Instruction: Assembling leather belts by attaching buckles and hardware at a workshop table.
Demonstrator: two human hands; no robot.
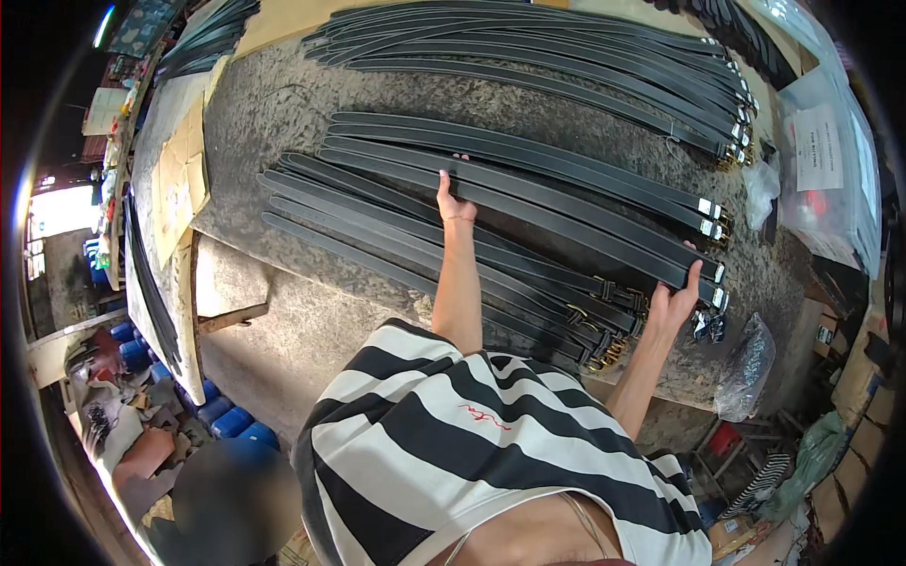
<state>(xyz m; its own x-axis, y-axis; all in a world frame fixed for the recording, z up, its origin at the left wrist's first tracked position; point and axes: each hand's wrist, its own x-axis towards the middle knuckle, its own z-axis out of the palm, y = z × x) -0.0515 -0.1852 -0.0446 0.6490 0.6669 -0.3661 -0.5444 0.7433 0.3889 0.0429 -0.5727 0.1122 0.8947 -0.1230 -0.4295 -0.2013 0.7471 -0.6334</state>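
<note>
Long black belts lie in groups across the worn table [274, 108]. Around the middle of two belts [576, 216] wraps my left hand [457, 200], its thumb on the near side and fingertips showing past the far edge. My right hand [676, 294] grips the same pair close to the end with white tags, thumb along the near edge. A few more belts [528, 156] lie just beyond them, with white tags at their right ends. Closer to me, another group of belts [377, 241] is spread out, its gold and dark buckles [604, 330] bunched near my right wrist.
A large pile of belts [528, 57] covers the table's far side. On the right are a clear plastic box [821, 179] and a crumpled plastic bag [746, 368]. Cardboard [179, 179] lies at the left edge. Blue containers [226, 415] and scraps [146, 457] sit at lower left.
</note>
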